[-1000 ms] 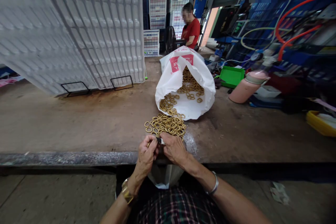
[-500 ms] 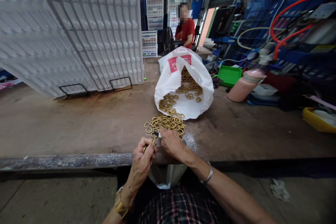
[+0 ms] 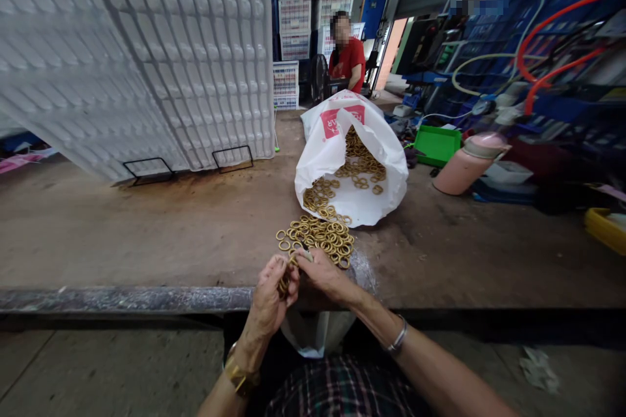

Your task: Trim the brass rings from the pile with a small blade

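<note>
From here I see a gold wristband [image 3: 240, 376] on the left wrist [image 3: 257, 342], a silver bangle [image 3: 399, 336] on the right wrist [image 3: 360, 296], and a dark plaid top [image 3: 337, 388] with pinkish, greenish lines.

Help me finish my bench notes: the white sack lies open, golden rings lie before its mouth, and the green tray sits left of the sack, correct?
Not quite: the head view shows the green tray to the right of the white sack. The sack does lie open, with golden rings before its mouth.
</note>
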{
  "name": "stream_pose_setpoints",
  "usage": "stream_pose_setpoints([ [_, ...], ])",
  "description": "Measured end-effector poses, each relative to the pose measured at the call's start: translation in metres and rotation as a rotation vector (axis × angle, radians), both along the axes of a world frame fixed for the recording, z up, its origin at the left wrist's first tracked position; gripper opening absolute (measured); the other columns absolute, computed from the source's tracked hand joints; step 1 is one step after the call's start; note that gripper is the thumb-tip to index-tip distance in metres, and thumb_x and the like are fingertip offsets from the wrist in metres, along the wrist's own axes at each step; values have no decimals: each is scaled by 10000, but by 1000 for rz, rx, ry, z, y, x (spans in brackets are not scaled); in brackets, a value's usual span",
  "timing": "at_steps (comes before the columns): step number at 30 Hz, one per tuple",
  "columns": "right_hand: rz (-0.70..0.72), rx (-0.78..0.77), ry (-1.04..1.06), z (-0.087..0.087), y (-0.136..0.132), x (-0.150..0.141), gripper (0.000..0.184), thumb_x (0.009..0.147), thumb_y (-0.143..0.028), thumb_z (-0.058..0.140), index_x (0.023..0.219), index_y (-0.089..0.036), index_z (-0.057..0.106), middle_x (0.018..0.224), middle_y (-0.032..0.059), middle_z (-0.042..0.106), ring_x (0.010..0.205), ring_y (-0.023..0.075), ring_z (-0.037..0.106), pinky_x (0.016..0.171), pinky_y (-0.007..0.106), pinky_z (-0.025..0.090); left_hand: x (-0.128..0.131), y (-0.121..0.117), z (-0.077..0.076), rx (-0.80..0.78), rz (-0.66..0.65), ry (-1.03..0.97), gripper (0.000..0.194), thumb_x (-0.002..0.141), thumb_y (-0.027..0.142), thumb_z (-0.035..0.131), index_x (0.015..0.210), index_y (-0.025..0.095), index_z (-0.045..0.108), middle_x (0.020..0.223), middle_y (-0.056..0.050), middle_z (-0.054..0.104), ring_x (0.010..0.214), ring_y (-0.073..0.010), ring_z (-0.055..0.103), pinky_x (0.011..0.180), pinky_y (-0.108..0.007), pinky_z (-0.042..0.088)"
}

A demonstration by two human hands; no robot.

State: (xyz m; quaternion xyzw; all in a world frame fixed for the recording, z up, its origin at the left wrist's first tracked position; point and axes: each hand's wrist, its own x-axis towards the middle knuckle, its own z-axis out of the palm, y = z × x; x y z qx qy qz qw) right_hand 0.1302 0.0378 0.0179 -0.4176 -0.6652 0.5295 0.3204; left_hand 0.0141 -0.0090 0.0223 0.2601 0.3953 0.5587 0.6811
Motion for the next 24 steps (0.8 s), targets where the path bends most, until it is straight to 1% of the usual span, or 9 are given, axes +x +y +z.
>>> stream_pose_setpoints([
  [3, -6, -17, -13, -5, 1, -1, 223, 809, -244, 401, 636, -164, 518, 598, -20, 530, 588, 104, 479, 570, 214, 361, 0, 1, -4, -43, 38, 18, 322, 707, 449, 620, 733, 174, 456, 566, 52, 514, 395, -34, 391, 340, -134, 250],
  [5, -62, 26, -51, -7, 2, -1, 153, 777, -214, 434, 661, -161, 518, 610, -26, 513, 595, 104, 465, 576, 215, 359, -1, 1, -7, -59, 52, 19, 323, 693, 432, 641, 723, 175, 447, 556, 56, 511, 397, -32, 390, 344, -132, 248],
  [8, -117, 167, -103, -8, 3, 0, 137, 790, -218, 439, 693, -162, 518, 632, -25, 504, 609, 106, 455, 598, 221, 361, -3, 1, -12, -64, 68, 13, 323, 687, 398, 657, 686, 174, 425, 570, 53, 513, 418, -32, 402, 357, -133, 258],
  [11, -114, 322, -169, -5, 1, 2, 175, 834, -260, 419, 722, -168, 516, 669, -11, 529, 637, 114, 468, 631, 232, 367, -5, 0, -14, -64, 87, 17, 328, 671, 385, 671, 682, 173, 421, 584, 49, 518, 435, -37, 417, 363, -137, 264],
  [14, -118, 400, -219, -2, -1, 3, 172, 850, -253, 403, 746, -172, 514, 704, 7, 551, 667, 125, 487, 652, 239, 374, -6, -1, -13, -82, 95, 5, 332, 652, 379, 686, 752, 186, 434, 584, 53, 524, 432, -42, 419, 366, -138, 257],
  [16, -115, 442, -233, -3, -3, 2, 147, 846, -226, 403, 770, -175, 518, 733, 17, 564, 693, 130, 499, 669, 242, 379, -5, -2, -12, -101, 73, 0, 343, 650, 390, 686, 798, 193, 447, 579, 60, 515, 415, -39, 406, 366, -137, 247],
  [18, -108, 486, -246, -5, -3, 1, 126, 837, -203, 409, 790, -177, 523, 757, 25, 572, 713, 134, 505, 684, 244, 380, -5, -2, -11, -109, 41, 5, 347, 650, 409, 680, 803, 189, 460, 574, 65, 496, 399, -31, 384, 364, -137, 234],
  [21, -113, 496, -263, -6, -4, 0, 124, 839, -216, 417, 807, -177, 530, 759, 25, 569, 711, 136, 505, 679, 245, 375, -5, -3, -11, -110, 38, 64, 342, 653, 431, 668, 776, 183, 467, 561, 70, 474, 389, -27, 361, 366, -140, 223],
  [24, -91, 391, -256, -4, -4, 0, 173, 861, -270, 406, 780, -179, 530, 694, -5, 541, 650, 120, 483, 630, 229, 361, -5, -4, -12, -73, 84, 293, 316, 680, 458, 628, 744, 179, 494, 526, 71, 455, 388, -36, 351, 369, -154, 236],
])
